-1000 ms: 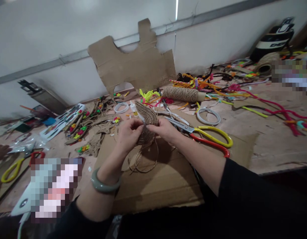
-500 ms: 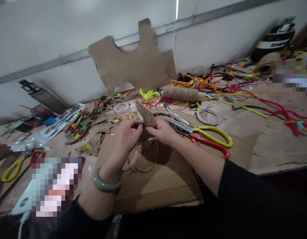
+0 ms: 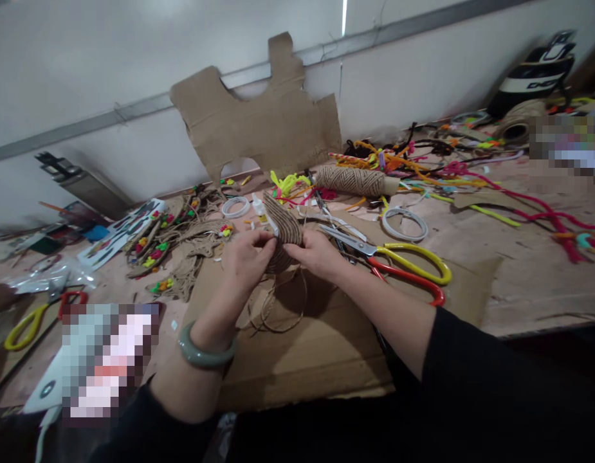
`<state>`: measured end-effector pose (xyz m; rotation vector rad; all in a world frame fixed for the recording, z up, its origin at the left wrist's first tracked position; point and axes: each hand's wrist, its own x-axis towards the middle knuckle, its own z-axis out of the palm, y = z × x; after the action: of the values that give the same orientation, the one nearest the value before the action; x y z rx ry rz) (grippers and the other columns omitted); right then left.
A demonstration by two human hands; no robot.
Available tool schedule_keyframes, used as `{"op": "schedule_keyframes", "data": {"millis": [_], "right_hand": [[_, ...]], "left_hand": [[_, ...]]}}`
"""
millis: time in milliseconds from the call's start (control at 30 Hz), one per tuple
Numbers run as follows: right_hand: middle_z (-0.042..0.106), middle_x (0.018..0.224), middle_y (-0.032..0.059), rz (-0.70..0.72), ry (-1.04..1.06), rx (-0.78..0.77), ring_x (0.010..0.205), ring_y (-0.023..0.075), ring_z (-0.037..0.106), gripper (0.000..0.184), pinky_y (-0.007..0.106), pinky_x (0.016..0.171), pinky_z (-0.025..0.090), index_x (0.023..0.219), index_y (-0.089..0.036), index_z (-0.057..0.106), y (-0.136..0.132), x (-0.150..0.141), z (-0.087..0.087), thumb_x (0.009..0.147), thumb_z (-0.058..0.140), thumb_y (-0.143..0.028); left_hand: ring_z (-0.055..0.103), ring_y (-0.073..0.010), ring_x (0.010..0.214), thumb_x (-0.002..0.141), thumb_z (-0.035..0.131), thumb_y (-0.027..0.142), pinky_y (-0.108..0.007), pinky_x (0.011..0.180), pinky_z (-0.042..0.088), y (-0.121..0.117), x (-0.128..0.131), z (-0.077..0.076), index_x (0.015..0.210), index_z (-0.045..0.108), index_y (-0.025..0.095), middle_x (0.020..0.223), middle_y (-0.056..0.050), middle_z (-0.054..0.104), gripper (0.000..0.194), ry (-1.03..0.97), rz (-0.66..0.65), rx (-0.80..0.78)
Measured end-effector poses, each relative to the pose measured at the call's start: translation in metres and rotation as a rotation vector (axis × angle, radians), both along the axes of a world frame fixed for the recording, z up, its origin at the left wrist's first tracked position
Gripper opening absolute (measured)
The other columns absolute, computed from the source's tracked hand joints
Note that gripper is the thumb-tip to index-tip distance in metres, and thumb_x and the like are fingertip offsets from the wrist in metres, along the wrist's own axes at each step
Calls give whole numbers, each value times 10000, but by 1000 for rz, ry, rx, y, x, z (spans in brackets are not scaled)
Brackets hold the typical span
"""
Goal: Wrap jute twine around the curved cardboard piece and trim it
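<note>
Between my hands is a curved, pointed shape covered in rows of brown jute twine (image 3: 286, 222), with a white strip along its left edge. My left hand (image 3: 249, 257) pinches its left side, thumb and fingers together. On the right side, my right hand (image 3: 317, 254) grips it with the thumb on the near face. A loose loop of twine (image 3: 278, 328) hangs below onto a cardboard sheet (image 3: 307, 366). Scissors with one yellow and one red handle (image 3: 398, 260) lie just right of my right hand.
A cut cardboard piece (image 3: 263, 116) leans on the wall. Behind my hands lie a twine spool (image 3: 350, 181) and tape rolls (image 3: 404, 224). Twine pieces with coloured knots (image 3: 152, 247) lie left, colourful cords (image 3: 533, 212) right. Another person's hand (image 3: 0, 297) shows at the left edge.
Both hands keep their hold on the twine-covered shape in nearly the same place. The view has shifted very slightly.
</note>
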<state>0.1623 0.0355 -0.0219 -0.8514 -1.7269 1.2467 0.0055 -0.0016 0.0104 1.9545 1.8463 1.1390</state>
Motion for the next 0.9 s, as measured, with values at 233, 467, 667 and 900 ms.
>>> {"op": "schedule_keyframes", "data": {"millis": [233,467,667,900], "right_hand": [[620,775,14,-16,-100,60,739,153,551,119,260,689,429,817,-152,602,-3,2,6,761,524,-221],[659,795,34,-91,-272,154,746,176,572,108,270,684,404,834,-172,619,-11,3,15,787,523,-189],[651,783,38,-102,-304,170,717,169,552,116,262,672,390,845,-167,622,-14,2,18,792,519,-165],[650,781,29,-94,-231,174,719,159,557,124,252,686,404,812,-172,617,-14,3,19,785,498,-149]], "left_hand": [[623,-182,670,743,577,279,-270,627,459,0,1,2,733,719,207,701,-33,704,159,94,14,-15],[633,-186,658,704,607,219,-277,641,458,-1,3,4,713,724,227,684,-24,717,117,114,22,-19],[636,-188,664,700,602,203,-284,659,463,-1,6,5,710,718,219,692,-26,719,118,135,43,-10],[641,-191,690,686,615,202,-282,663,459,-3,8,5,697,703,224,689,-20,711,91,124,68,3]]}}
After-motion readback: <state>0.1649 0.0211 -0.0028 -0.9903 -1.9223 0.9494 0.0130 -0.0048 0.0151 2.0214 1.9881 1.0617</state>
